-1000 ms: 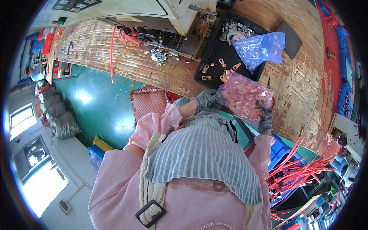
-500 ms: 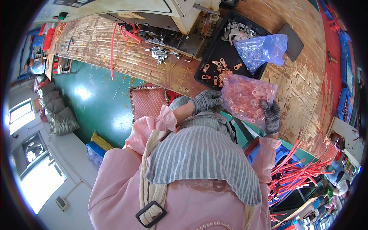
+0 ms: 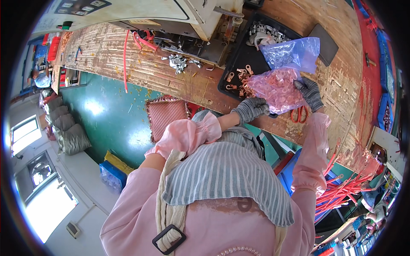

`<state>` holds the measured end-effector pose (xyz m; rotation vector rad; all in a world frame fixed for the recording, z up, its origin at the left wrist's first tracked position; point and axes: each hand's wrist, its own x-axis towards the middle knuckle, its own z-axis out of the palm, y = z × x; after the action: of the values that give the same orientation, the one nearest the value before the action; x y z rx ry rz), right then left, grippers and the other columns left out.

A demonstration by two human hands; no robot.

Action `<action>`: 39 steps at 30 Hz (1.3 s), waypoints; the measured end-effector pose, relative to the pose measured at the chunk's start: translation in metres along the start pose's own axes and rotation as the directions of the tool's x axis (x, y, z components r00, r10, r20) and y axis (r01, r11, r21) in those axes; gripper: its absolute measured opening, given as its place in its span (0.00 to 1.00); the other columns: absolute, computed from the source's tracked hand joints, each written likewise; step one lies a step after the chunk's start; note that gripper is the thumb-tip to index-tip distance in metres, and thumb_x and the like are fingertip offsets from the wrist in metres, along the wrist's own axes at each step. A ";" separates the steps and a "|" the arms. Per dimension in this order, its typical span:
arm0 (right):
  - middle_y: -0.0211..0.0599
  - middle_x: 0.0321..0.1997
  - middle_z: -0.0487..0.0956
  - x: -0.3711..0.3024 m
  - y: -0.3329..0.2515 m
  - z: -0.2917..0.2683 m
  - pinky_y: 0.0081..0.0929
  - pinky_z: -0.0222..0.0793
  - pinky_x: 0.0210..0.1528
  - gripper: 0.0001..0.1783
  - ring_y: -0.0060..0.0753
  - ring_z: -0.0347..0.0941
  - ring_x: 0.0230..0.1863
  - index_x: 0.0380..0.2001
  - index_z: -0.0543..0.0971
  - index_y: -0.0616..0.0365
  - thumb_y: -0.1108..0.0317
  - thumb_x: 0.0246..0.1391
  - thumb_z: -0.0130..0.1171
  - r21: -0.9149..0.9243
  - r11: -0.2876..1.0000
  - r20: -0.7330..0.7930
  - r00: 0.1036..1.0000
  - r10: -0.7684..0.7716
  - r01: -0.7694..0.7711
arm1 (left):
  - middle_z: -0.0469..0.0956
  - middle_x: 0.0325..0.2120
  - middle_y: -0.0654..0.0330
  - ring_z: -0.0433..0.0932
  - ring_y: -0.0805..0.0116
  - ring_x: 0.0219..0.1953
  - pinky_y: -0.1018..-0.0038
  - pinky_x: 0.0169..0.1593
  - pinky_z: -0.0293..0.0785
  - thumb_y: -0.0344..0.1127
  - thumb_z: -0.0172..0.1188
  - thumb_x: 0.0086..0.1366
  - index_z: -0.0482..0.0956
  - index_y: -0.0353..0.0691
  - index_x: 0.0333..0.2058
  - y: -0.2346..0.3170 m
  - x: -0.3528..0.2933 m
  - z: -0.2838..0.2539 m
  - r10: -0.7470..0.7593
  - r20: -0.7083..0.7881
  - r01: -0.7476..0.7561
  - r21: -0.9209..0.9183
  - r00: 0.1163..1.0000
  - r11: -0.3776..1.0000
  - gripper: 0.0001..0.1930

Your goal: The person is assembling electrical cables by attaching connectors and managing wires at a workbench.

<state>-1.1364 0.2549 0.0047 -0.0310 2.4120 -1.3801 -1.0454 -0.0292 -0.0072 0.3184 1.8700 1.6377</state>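
Note:
A clear plastic bag of copper cable lugs [image 3: 277, 89] rests on the right part of the black tray [image 3: 226, 80] and reaches over its near edge. My left hand [image 3: 251, 110], in a grey knitted glove, is closed at the bag's near left corner; its fingertips are partly hidden. On the bag's right edge, my right hand [image 3: 311, 94], gloved alike, grips the plastic with bent fingers. Loose copper lugs [image 3: 244, 81] lie in the tray by the bag's left end. Behind it is a second bag of silvery lugs [image 3: 294, 53].
Orange-handled scissors [image 3: 299, 114] lie on the wooden bench beside my right hand. A machine [image 3: 192, 25] stands at the back left, with silvery lugs [image 3: 177, 63] before it. Red cables [image 3: 346, 192] are heaped at the lower right. A red cushion [image 3: 167, 117] sits left of me.
The bag has moved from over the bench's near edge farther back onto the tray and has flattened. Both hands went along, the right one rising along its edge. The scissors have come into sight.

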 end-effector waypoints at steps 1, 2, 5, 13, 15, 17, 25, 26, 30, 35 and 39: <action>0.36 0.34 0.79 0.000 0.003 0.004 0.23 0.67 0.40 0.16 0.23 0.73 0.34 0.39 0.75 0.62 0.65 0.48 0.61 0.080 0.997 -0.030 0.999 -0.011 0.014 | 0.78 0.28 0.57 0.77 0.70 0.31 0.73 0.36 0.72 0.38 0.49 0.62 0.74 0.36 0.34 -0.003 0.000 0.001 0.062 -0.021 -0.056 0.220 0.998 0.974 0.11; 0.37 0.34 0.79 0.000 0.006 0.008 0.23 0.68 0.40 0.16 0.23 0.73 0.35 0.39 0.75 0.62 0.65 0.48 0.61 0.160 0.987 -0.061 0.998 -0.019 0.029 | 0.78 0.28 0.56 0.77 0.70 0.30 0.73 0.36 0.72 0.39 0.49 0.62 0.74 0.36 0.35 -0.006 0.000 0.001 0.127 -0.026 -0.103 0.431 0.992 0.897 0.12; 0.37 0.35 0.79 0.004 0.008 0.030 0.28 0.68 0.41 0.15 0.30 0.74 0.35 0.39 0.75 0.60 0.63 0.49 0.59 -0.075 0.997 -0.272 0.961 -0.044 0.024 | 0.77 0.28 0.53 0.76 0.56 0.32 0.67 0.38 0.70 0.44 0.48 0.61 0.74 0.39 0.34 0.008 0.005 -0.005 -0.162 -0.011 0.151 0.417 0.987 0.896 0.14; 0.38 0.44 0.74 -0.009 -0.053 0.039 0.38 0.62 0.49 0.18 0.43 0.66 0.49 0.42 0.74 0.50 0.56 0.49 0.55 -0.762 0.614 -0.443 0.856 -0.266 -0.204 | 0.76 0.31 0.49 0.75 0.50 0.35 0.64 0.41 0.69 0.52 0.47 0.60 0.72 0.38 0.37 0.018 -0.001 -0.009 -0.073 0.119 -0.011 0.585 0.990 0.811 0.21; 0.38 0.42 0.75 -0.038 -0.056 0.046 0.37 0.63 0.48 0.17 0.42 0.67 0.47 0.41 0.74 0.53 0.60 0.48 0.57 -0.646 0.750 -0.606 0.692 -0.392 -0.141 | 0.76 0.31 0.49 0.75 0.51 0.34 0.65 0.40 0.70 0.51 0.49 0.59 0.73 0.38 0.37 0.012 -0.021 -0.021 -0.025 0.158 -0.057 0.490 0.987 0.870 0.20; 0.38 0.40 0.76 -0.074 -0.047 0.054 0.35 0.65 0.46 0.15 0.41 0.69 0.44 0.40 0.75 0.55 0.64 0.47 0.59 -0.543 0.834 -0.733 0.538 -0.417 -0.094 | 0.77 0.31 0.50 0.76 0.54 0.34 0.67 0.39 0.71 0.48 0.51 0.59 0.73 0.37 0.37 0.003 -0.048 -0.035 -0.129 0.060 0.084 0.485 0.990 0.871 0.18; 0.39 0.33 0.76 -0.123 -0.059 0.155 0.30 0.69 0.40 0.11 0.41 0.73 0.35 0.35 0.76 0.54 0.67 0.46 0.60 -0.354 0.926 -0.658 0.668 -0.346 0.130 | 0.78 0.29 0.60 0.74 0.75 0.28 0.78 0.35 0.71 0.34 0.54 0.60 0.75 0.35 0.39 -0.047 -0.126 -0.088 -0.253 -0.436 0.334 0.119 0.864 0.935 0.11; 0.40 0.33 0.76 -0.113 -0.080 0.159 0.30 0.69 0.40 0.11 0.42 0.73 0.35 0.36 0.75 0.53 0.67 0.47 0.58 -0.374 0.912 -0.553 0.750 -0.363 0.166 | 0.78 0.29 0.61 0.73 0.76 0.28 0.79 0.35 0.71 0.32 0.54 0.60 0.75 0.35 0.39 -0.047 -0.128 -0.095 -0.299 -0.480 0.351 0.019 0.825 0.936 0.10; 0.43 0.34 0.75 -0.042 -0.101 0.183 0.32 0.71 0.39 0.11 0.45 0.73 0.38 0.39 0.73 0.53 0.67 0.51 0.49 -0.560 0.828 -0.270 0.950 -0.155 -0.024 | 0.79 0.29 0.55 0.77 0.69 0.30 0.74 0.37 0.72 0.34 0.53 0.60 0.76 0.37 0.36 -0.056 -0.128 -0.137 -0.098 -0.538 0.307 0.314 0.837 0.898 0.09; 0.44 0.35 0.76 0.008 -0.101 0.219 0.38 0.71 0.38 0.14 0.43 0.74 0.37 0.40 0.73 0.53 0.66 0.49 0.50 -0.460 0.867 -0.124 0.981 0.150 -0.190 | 0.79 0.31 0.58 0.76 0.72 0.33 0.78 0.39 0.71 0.34 0.56 0.59 0.76 0.36 0.38 -0.078 -0.128 -0.219 -0.110 -0.589 0.470 0.504 0.801 0.725 0.11; 0.43 0.31 0.77 0.001 -0.091 0.238 0.40 0.70 0.36 0.13 0.45 0.74 0.33 0.37 0.74 0.54 0.64 0.47 0.53 -0.323 0.932 -0.211 0.972 0.101 -0.167 | 0.78 0.33 0.57 0.75 0.69 0.37 0.75 0.44 0.69 0.32 0.55 0.58 0.75 0.36 0.37 -0.101 -0.140 -0.275 0.005 -0.643 0.449 0.540 0.766 0.712 0.10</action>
<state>-1.0756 0.0093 -0.0281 0.1850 2.7284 -0.9310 -1.0777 -0.3490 -0.0531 -0.2115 2.8443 0.8500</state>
